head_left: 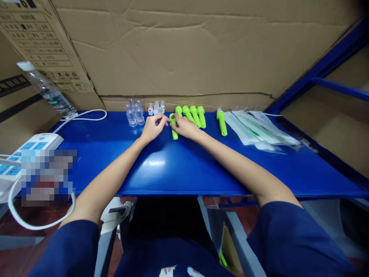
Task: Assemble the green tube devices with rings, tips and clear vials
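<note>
My right hand (185, 126) is closed on a lime-green plastic handle (175, 134), with its rounded head facing the cardboard and its narrow end facing me. Close to that head, my left hand (154, 127) has its fingers curled and thumb bent in. Whatever its fingertips hold is too small to make out. Several similar green handles (194, 115) lie side by side just beyond my right hand. Small clear caps with white bases (150, 109) stand behind my left hand. Several clear plastic cups (135, 114) are grouped to its left.
Another green handle (221, 124) with a clear tip lies farther right, beside flat clear-and-white packets (256, 129). At left are a white power strip (40, 143), its cable and a leaning water bottle (50, 92). Cardboard (184, 50) walls the back of the blue table (184, 169).
</note>
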Demonstrator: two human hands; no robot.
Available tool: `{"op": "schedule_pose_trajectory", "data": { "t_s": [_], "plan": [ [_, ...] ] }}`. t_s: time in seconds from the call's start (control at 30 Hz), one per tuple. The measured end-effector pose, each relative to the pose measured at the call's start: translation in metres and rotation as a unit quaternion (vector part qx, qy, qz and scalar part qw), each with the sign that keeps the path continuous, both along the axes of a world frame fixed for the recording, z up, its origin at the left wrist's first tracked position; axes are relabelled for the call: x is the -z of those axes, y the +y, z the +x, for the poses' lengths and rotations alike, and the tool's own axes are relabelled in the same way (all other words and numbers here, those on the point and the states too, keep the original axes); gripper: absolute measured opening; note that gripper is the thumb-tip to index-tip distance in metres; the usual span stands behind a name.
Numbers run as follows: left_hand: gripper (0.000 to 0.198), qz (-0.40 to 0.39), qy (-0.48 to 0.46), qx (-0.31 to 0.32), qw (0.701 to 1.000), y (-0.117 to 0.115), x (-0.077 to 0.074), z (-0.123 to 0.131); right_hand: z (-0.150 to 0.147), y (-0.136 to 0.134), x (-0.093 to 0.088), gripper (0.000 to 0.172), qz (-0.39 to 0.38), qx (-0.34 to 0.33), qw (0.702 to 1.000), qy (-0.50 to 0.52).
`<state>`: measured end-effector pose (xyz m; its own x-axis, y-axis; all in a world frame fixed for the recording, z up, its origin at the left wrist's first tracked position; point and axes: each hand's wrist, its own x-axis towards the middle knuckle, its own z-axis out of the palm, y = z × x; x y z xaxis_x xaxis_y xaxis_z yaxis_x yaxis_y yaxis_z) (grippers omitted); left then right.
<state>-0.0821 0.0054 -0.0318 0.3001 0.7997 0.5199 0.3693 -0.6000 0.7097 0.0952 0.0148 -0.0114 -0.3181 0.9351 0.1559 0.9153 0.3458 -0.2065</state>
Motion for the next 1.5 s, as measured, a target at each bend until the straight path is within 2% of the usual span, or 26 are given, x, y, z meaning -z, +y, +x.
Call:
{"op": "schedule_pose_trajectory", "data": {
  "t_s": [0.1,0.3,0.43,0.63,0.8,1.07,1.33,1.5],
  "plan": [
    [0.026,0.053,0.039,-0.084,0.994,0.015,0.006,-0.014,0.004,-0.012,0.003,0.050,-0.001,-0.024,1.000,-0.005],
    [0.049,0.035,0.148,-0.126,0.980,0.032,0.025,-0.025,0.020,-0.046,0.009,0.052,-0.027,-0.073,0.997,-0.002],
    [0.057,0.022,0.215,-0.140,0.966,0.034,0.024,-0.016,0.030,-0.061,0.013,0.051,-0.052,-0.083,0.995,0.032],
    [0.059,0.023,0.269,-0.202,0.941,0.036,0.023,-0.011,0.033,-0.067,0.010,0.052,-0.066,-0.105,0.992,0.030],
    [0.065,0.021,0.283,-0.192,0.940,0.035,0.021,-0.012,0.032,-0.067,0.010,0.052,-0.067,-0.114,0.990,0.037],
    [0.061,0.003,0.359,-0.197,0.912,0.010,-0.001,-0.005,0.037,-0.062,0.015,0.054,-0.084,-0.132,0.985,0.071],
    [0.045,0.045,0.355,-0.172,0.918,-0.007,-0.009,-0.008,0.036,-0.064,0.017,0.053,-0.070,-0.127,0.986,0.079],
    [0.034,0.046,0.367,-0.174,0.913,-0.007,-0.012,-0.010,0.035,-0.066,0.014,0.062,-0.076,-0.119,0.987,0.076]
  ]
}}
